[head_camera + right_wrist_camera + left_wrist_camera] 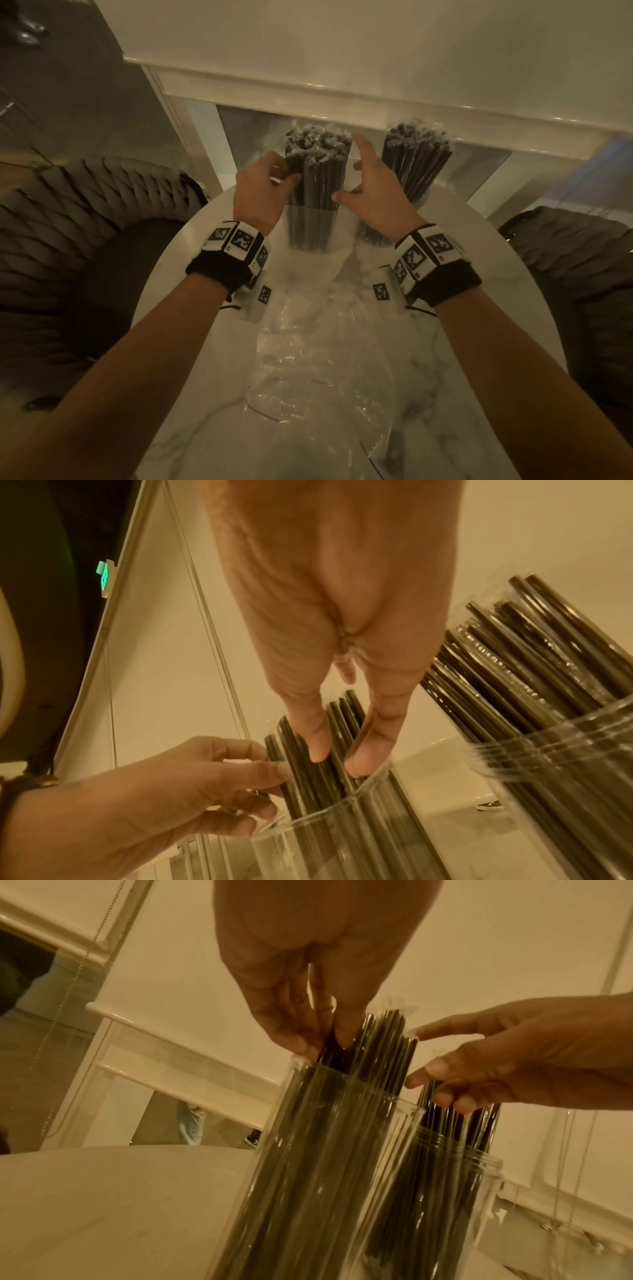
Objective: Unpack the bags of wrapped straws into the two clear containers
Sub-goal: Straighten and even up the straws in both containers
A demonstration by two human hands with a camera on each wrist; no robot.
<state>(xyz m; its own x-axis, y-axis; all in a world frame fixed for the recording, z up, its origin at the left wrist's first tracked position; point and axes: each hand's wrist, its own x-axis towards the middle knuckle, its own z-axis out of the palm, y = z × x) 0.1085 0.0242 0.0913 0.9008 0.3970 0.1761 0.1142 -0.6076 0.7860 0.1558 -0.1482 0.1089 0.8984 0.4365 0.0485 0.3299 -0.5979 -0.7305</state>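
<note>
Two clear containers stand at the table's far end, each packed with black wrapped straws. My left hand [286, 174] is at the left side of the straws [318, 161] in the left container [310, 226]. In the left wrist view its thumb and fingers [298, 1039] pinch a few straws just above the rim. My right hand [352, 171] is spread on that bundle's right side, and its straight fingertips [320, 750] touch the straws. The right container [376, 236] holds its own bundle of straws [414, 154], untouched.
Crumpled clear plastic bags [308, 359] lie on the white marble table [479, 308] between my forearms. Dark padded chairs [68, 240] flank the table on both sides. A white sill and wall [342, 92] run close behind the containers.
</note>
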